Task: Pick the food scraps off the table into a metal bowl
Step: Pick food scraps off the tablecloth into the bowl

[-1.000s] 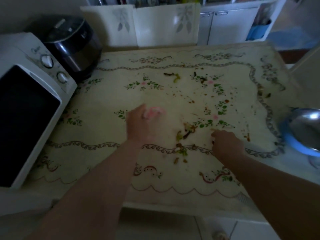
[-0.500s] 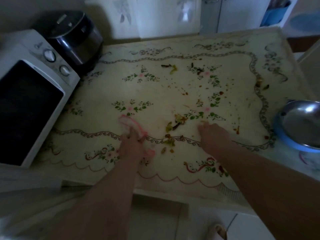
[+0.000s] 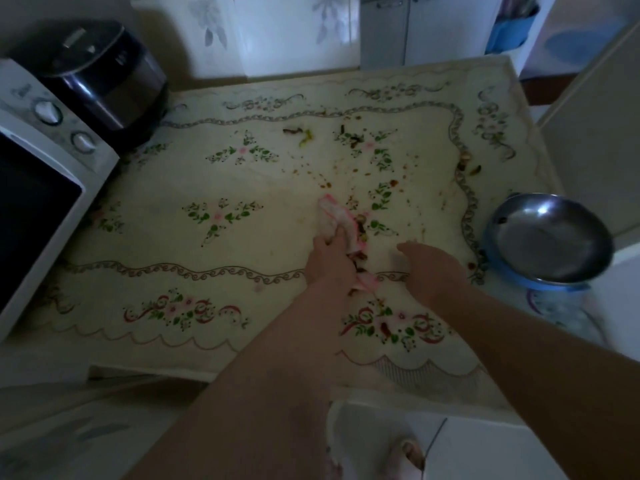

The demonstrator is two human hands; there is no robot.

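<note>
My left hand [image 3: 330, 259] grips a pink-edged white cloth [image 3: 337, 220] pressed on the flowered tablecloth [image 3: 207, 174]. A heap of food scraps [image 3: 362, 256] lies right against the cloth's right edge. My right hand [image 3: 431, 268] rests just to the right of that heap, fingers cupped and apart, holding nothing that shows. More scraps lie farther back: a green and brown bit [image 3: 301, 135], a dark cluster [image 3: 353, 136] and some at the right border [image 3: 469, 164]. The empty metal bowl [image 3: 547, 239] sits at the table's right edge on a blue base.
A white microwave [image 3: 38, 188] and a dark rice cooker [image 3: 104, 74] fill the left and back-left of the table. White cabinets [image 3: 381, 29] stand behind. My slippered foot [image 3: 398, 452] shows on the floor below the table's front edge.
My left hand has slid the cloth rightward across the table, up against the scrap heap. My right hand stayed beside the heap. The view has shifted, so the bowl shows more fully.
</note>
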